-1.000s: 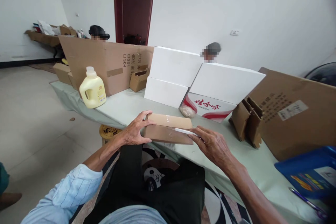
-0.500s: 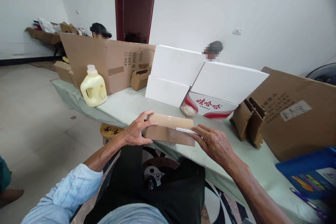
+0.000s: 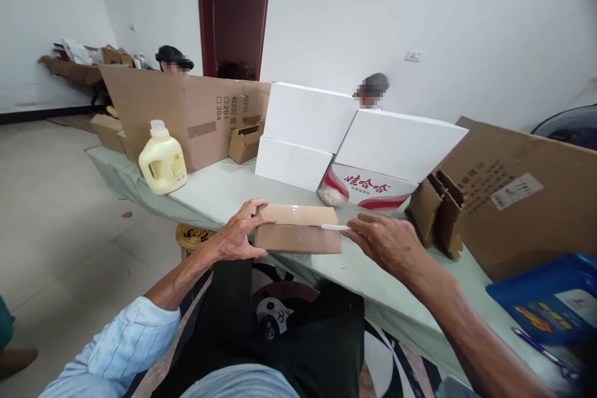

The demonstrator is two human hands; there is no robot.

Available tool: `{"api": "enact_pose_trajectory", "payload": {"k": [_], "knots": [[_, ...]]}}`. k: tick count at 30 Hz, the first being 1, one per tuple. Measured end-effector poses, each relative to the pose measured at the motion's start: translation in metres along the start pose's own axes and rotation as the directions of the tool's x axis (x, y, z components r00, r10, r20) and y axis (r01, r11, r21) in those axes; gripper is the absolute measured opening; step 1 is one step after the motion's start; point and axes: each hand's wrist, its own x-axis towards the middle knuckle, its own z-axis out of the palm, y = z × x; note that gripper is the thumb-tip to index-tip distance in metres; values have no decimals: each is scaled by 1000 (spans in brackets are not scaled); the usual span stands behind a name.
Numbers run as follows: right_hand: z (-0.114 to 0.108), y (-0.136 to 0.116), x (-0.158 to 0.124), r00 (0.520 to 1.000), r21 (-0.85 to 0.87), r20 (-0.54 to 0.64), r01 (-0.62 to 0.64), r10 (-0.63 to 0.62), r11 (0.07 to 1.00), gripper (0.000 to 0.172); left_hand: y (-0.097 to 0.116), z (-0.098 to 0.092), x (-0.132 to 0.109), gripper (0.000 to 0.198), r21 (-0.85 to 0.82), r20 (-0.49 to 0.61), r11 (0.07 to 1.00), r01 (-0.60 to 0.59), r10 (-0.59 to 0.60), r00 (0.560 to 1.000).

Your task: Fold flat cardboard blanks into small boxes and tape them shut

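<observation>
A small brown cardboard box point(image 3: 298, 240) lies at the near edge of the table in front of me. My left hand point(image 3: 239, 233) grips its left end, thumb below and fingers on top. A slim white knife-like tool point(image 3: 332, 227) is pinched in my right hand point(image 3: 387, 241). Its tip rests at the seam near the box's right end, where the top flap meets the side; whether it touches the seam is too fine to tell. A shiny strip of tape shows on the box.
Behind the box stand white cartons point(image 3: 298, 161) and a lumpy clear bag point(image 3: 333, 197). At left is a yellow detergent jug point(image 3: 163, 165); at right, a folded brown carton point(image 3: 436, 211), a blue container point(image 3: 545, 305) and a purple pen point(image 3: 541, 348). Two people sit beyond cardboard panels point(image 3: 219, 130).
My right hand and the white tool have moved a little to the right along the box's seam. My left hand keeps its grip, and the whole view has shifted slightly.
</observation>
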Motion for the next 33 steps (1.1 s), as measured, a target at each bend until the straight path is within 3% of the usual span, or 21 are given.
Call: {"api": "enact_pose_trajectory", "payload": {"k": [3, 5, 7, 10, 13, 15, 17, 19, 20, 22, 24, 26, 29, 33], "knots": [[-3, 24, -9, 1000, 211, -25, 6, -1, 977, 54, -3, -2, -2, 79, 14, 21, 1000, 26, -26, 999], [9, 42, -22, 992, 354, -87, -59, 96, 933, 51, -4, -3, -2, 84, 21, 39, 999, 37, -38, 999], [39, 58, -41, 952, 394, -150, -192, 268, 899, 51, -4, -4, -2, 89, 27, 55, 999, 40, -42, 998], [104, 79, -77, 874, 312, -165, -394, 457, 865, 59, -1, -6, -1, 94, 37, 83, 999, 38, -41, 996], [161, 93, -106, 824, 284, -156, -491, 545, 824, 53, 1, -9, 1, 98, 42, 105, 998, 45, -49, 993], [178, 94, -110, 809, 290, -156, -511, 567, 809, 47, 1, -10, 3, 102, 43, 113, 998, 47, -52, 992], [173, 83, -101, 798, 325, -235, -474, 556, 818, 44, 1, -10, 5, 103, 45, 120, 998, 46, -51, 991], [152, 57, -82, 773, 366, -399, -359, 493, 859, 39, 0, -11, 7, 104, 49, 131, 998, 46, -52, 990], [137, 40, -70, 755, 368, -488, -276, 437, 888, 35, 0, -11, 8, 105, 53, 140, 998, 46, -53, 989], [109, 1, -49, 782, 317, -565, -92, 265, 944, 29, 0, -12, 9, 105, 64, 157, 997, 45, -54, 986], [87, -33, -31, 838, 254, -541, 86, 68, 963, 31, 0, -14, 9, 105, 78, 168, 996, 46, -59, 984], [79, -56, -19, 876, 226, -481, 157, -30, 961, 33, 1, -16, 8, 103, 92, 178, 994, 52, -67, 982], [85, -65, -10, 896, 219, -442, 154, -43, 964, 31, 2, -20, 10, 97, 127, 181, 990, 60, -82, 980], [96, -64, -4, 895, 233, -444, 148, -30, 961, 24, 12, -18, 26, 55, 189, 108, 982, 30, -51, 993]]}}
